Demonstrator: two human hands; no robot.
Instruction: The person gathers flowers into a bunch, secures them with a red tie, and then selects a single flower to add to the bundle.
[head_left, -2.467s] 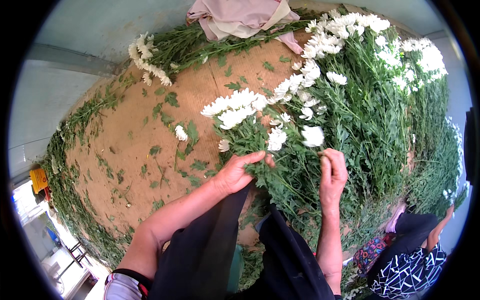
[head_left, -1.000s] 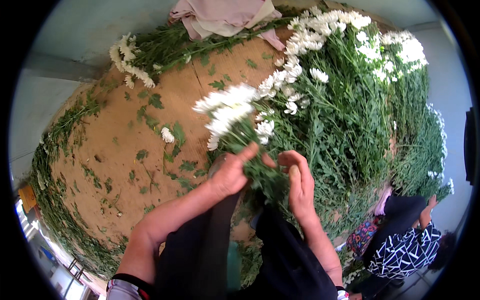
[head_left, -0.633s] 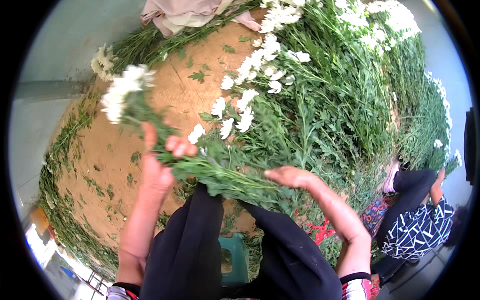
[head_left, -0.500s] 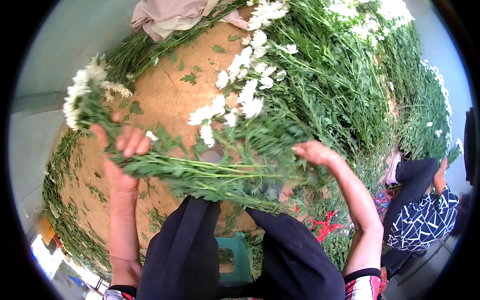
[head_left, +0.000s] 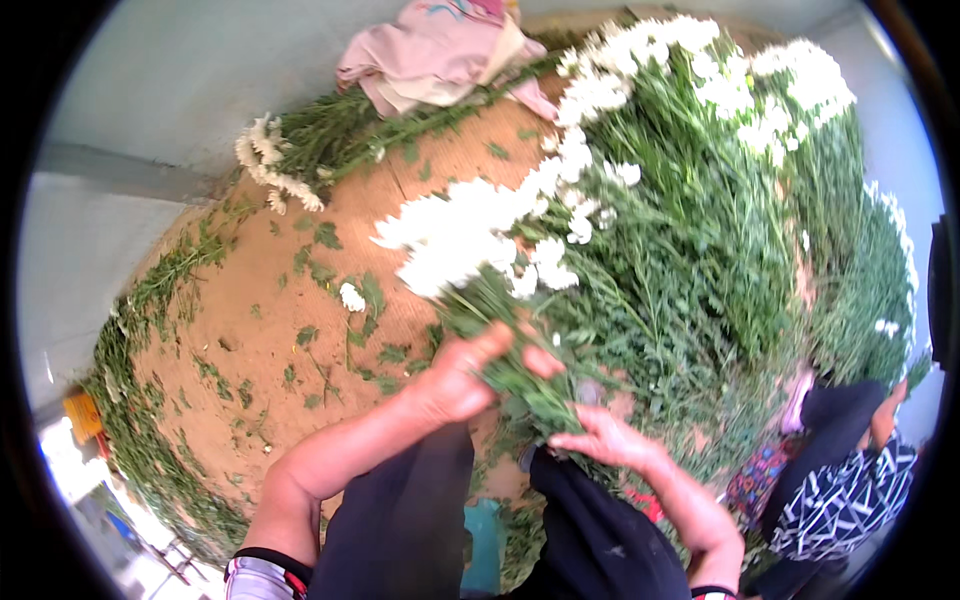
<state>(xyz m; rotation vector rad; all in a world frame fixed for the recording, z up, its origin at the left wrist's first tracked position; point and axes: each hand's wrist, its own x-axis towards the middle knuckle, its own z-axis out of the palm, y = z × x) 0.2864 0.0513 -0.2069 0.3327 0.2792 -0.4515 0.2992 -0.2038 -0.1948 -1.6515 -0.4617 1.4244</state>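
My left hand (head_left: pixel 475 375) is closed round the stems of a bunch of white chrysanthemums (head_left: pixel 440 235), just below the leafy part. The blooms point away from me and up to the left, overlapping other white heads behind them. At the lower end of the same bunch, my right hand (head_left: pixel 608 437) has the stems between thumb and fingers. Right of the bunch spreads a big pile of cut chrysanthemums (head_left: pixel 680 230) with green leafy stems and white heads along its far and left edges.
A pink cloth (head_left: pixel 430 55) lies at the back, over more stems. Loose leaves and one white bloom (head_left: pixel 352 297) are scattered on the brown mat (head_left: pixel 230 320). Between my knees shows a teal stool (head_left: pixel 482 540). At right sits another person in a patterned top (head_left: pixel 845 500).
My left hand has brought the bunch from the left to the middle, turning its blooms away from me. My right hand has come down and in to the stem ends. The view has shifted.
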